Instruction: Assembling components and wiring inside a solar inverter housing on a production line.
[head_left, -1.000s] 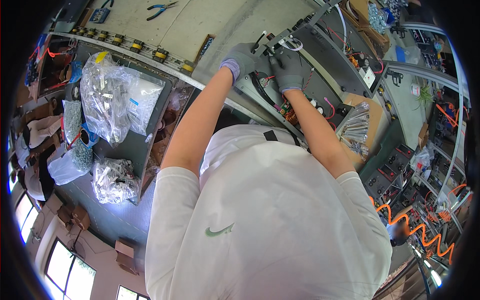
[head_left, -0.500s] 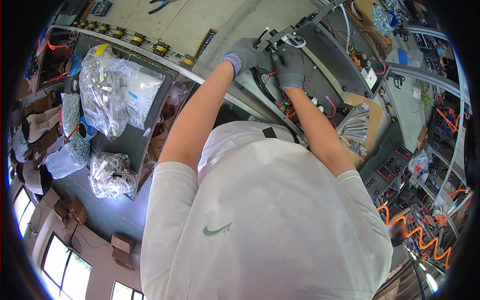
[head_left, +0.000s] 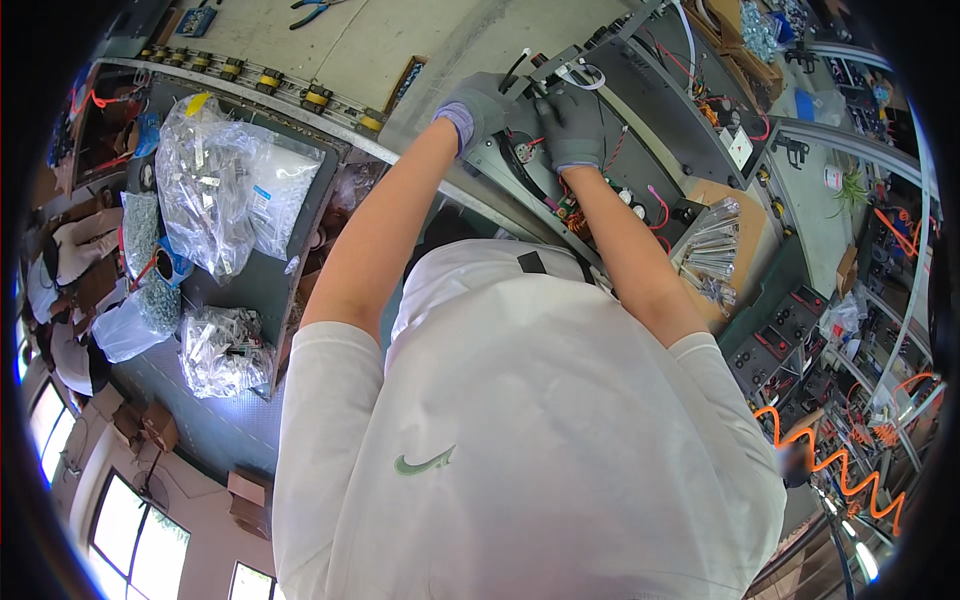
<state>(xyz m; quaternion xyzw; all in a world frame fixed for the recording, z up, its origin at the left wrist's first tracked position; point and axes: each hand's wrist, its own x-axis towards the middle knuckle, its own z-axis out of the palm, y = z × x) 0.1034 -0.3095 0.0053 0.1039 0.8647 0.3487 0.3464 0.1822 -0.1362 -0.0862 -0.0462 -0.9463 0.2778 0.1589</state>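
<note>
A dark metal equipment case (head_left: 640, 170) lies opened up in front of me, with wires and circuit parts inside. My left hand (head_left: 478, 110), in a grey glove with a purple cuff, is at the case's left end. Its fingers are closed around a short black cable (head_left: 514, 70) that sticks up from them. My right hand (head_left: 574, 128), in a dark grey glove, reaches inside the case by the end panel. Its fingers are bent together; what they hold is hidden. A white cable loop (head_left: 590, 78) hangs beside the right fingers. A round socket with a red wire (head_left: 526, 150) shows between the hands.
Blue-handled pliers (head_left: 316, 12) lie on the far worktop. A roller rail (head_left: 315, 98) runs along the left. Bagged metal parts (head_left: 205, 190) lie on a cart at left. Wrapped metal pieces (head_left: 712, 250) sit on cardboard at right. An orange coiled hose (head_left: 845, 470) hangs lower right.
My left hand has shifted slightly left and the black cable now stands higher out of its fingers. My right hand stays inside the case, nearly unmoved. The whole view has shifted slightly.
</note>
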